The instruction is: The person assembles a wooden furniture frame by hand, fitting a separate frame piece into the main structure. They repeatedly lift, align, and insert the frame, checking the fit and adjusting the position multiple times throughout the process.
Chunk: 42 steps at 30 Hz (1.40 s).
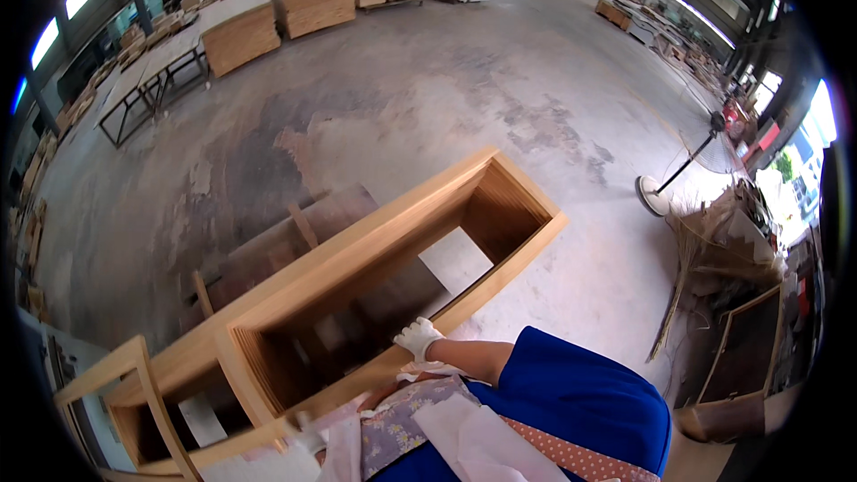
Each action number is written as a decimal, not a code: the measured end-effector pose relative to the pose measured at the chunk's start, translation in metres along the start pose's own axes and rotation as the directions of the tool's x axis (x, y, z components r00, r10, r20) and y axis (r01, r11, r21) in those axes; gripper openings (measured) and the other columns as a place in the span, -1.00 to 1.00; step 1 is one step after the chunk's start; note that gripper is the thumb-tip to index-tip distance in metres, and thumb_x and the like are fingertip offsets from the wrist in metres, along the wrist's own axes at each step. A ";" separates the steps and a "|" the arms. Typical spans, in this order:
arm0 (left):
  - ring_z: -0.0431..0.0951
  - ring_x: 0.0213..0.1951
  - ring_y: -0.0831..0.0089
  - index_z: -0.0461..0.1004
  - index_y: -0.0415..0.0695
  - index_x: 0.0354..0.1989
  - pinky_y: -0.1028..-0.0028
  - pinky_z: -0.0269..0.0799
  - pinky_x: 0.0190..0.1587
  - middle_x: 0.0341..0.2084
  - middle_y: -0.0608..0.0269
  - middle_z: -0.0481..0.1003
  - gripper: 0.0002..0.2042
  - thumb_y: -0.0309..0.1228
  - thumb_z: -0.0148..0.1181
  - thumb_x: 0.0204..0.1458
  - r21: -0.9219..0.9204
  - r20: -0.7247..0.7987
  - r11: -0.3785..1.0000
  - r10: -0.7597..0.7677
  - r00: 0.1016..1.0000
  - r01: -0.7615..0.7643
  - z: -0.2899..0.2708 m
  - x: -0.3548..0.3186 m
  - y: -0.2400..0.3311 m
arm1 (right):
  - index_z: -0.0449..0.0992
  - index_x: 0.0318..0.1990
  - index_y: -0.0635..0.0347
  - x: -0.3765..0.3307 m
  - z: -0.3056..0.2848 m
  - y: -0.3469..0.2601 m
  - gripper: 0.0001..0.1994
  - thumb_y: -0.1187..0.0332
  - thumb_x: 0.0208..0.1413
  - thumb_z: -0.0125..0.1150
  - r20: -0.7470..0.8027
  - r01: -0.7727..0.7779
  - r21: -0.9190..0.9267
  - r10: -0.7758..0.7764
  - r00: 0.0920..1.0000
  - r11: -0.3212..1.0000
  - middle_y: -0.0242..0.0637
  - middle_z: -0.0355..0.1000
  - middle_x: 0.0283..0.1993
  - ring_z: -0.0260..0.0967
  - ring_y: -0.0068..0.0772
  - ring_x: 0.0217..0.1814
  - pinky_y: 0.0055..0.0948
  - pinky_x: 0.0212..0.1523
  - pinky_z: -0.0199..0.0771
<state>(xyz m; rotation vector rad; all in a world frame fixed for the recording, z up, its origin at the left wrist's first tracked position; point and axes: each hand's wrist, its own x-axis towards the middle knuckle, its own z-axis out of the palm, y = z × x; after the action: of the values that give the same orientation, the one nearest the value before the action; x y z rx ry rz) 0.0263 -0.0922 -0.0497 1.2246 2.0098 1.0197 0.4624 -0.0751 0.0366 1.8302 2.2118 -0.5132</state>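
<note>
I find the work centred on a long open wooden frame (375, 277), a box-like carcass of pale timber with both broad faces open, so that the concrete floor (464, 98) shows straight through it. It sits directly below me, apparently raised off the floor on a support I cannot make out.

Progress, as I judge it: the frame is fully joined on all four sides, corners closed and square, with grooved inner end walls showing at both ends. No back panel, shelf or door is fitted. Assembly of the shell appears done; whatever fitting or finishing belongs to it appears outstanding.

Orientation: its long axis runs diagonally, from the lower left near me to the upper right away from me. The far end (522, 205) points up and right, toward a standing fan (678, 170). The opening faces upward to the camera.

My right hand (417, 337), in a white glove, rests on the near long rail, fingers curled over its edge in a light grasp. My left hand (308, 436), also gloved, lies at the same rail nearer the left end; it is blurred and partly hidden by a floral sleeve (402, 419), so I cannot tell whether its fingers are clenched.

A second, smaller wooden frame (134, 393) stands just beside the left end. Stacks of board (268, 18) lie well apart.
</note>
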 end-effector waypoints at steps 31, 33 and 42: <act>0.67 -0.27 0.26 0.52 -0.21 -0.12 0.34 0.68 -0.29 -0.25 0.20 0.62 -0.69 -0.23 0.30 0.11 -0.977 -0.214 0.080 -0.398 0.892 -0.199 -0.240 0.059 0.063 | 0.39 0.21 -0.11 0.006 0.032 0.013 -0.22 0.04 -0.29 0.51 0.011 0.020 -0.038 -0.020 1.000 0.999 -0.23 0.46 0.11 0.40 -0.16 0.17 -0.18 0.25 0.27; 0.66 -0.23 0.24 0.52 -0.20 -0.12 0.34 0.68 -0.27 -0.22 0.18 0.62 -0.70 -0.24 0.29 0.11 -0.981 -0.193 0.096 -0.440 0.877 -0.167 -0.231 0.059 0.078 | 0.38 0.22 -0.11 0.008 0.040 0.019 -0.15 0.01 -0.37 0.57 -0.022 0.021 -0.052 -0.022 1.000 0.998 -0.19 0.47 0.06 0.43 -0.04 0.12 -0.11 0.16 0.39; 0.66 -0.20 0.27 0.52 -0.18 -0.03 0.35 0.66 -0.26 -0.16 0.18 0.62 -0.65 -0.24 0.31 0.09 -0.984 -0.175 0.077 -0.414 0.893 -0.158 -0.223 0.042 0.083 | 0.42 0.19 -0.12 0.008 0.028 0.008 -0.26 0.08 -0.28 0.51 0.049 -0.001 -0.024 0.003 0.999 1.000 -0.21 0.48 0.10 0.43 -0.14 0.15 -0.19 0.22 0.33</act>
<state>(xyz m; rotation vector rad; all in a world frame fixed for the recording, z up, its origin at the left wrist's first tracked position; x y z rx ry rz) -0.1252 -0.0991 0.1387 -0.0488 0.9518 2.1535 0.4673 -0.0774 0.0069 1.7882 2.1747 -0.5231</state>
